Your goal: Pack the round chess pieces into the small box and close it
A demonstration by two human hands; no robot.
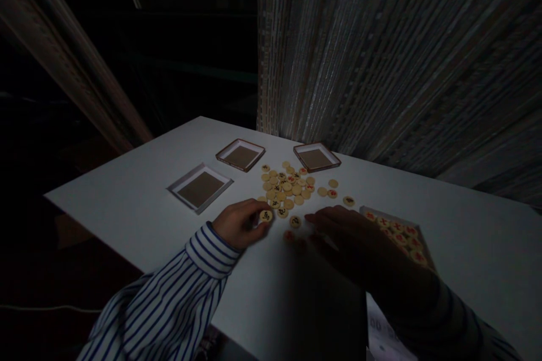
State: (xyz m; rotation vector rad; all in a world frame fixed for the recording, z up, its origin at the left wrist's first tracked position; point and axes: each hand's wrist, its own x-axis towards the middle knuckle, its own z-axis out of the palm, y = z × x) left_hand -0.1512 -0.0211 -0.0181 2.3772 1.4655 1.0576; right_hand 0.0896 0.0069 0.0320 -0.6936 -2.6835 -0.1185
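Between the thumb and fingers of my left hand (243,224) is a round wooden piece (266,216) with a black character on it. Round wooden pieces (288,186), some marked black or red and some plain, lie in a loose heap beyond my hands. My right hand (345,237) is in shadow, its fingers apart, hovering near a black-marked piece (295,221); nothing shows in its grasp. Two red-marked pieces (289,236) lie left of its fingers. Right of this hand, a box (424,241) holds rows of red-marked pieces and is partly covered by the forearm.
On the white table (139,180) stand a pale tray (231,182) at the left and two brown-edged trays, one at the back (241,169) and one farther right (338,164). A string curtain (322,56) hangs behind the table's far edge.
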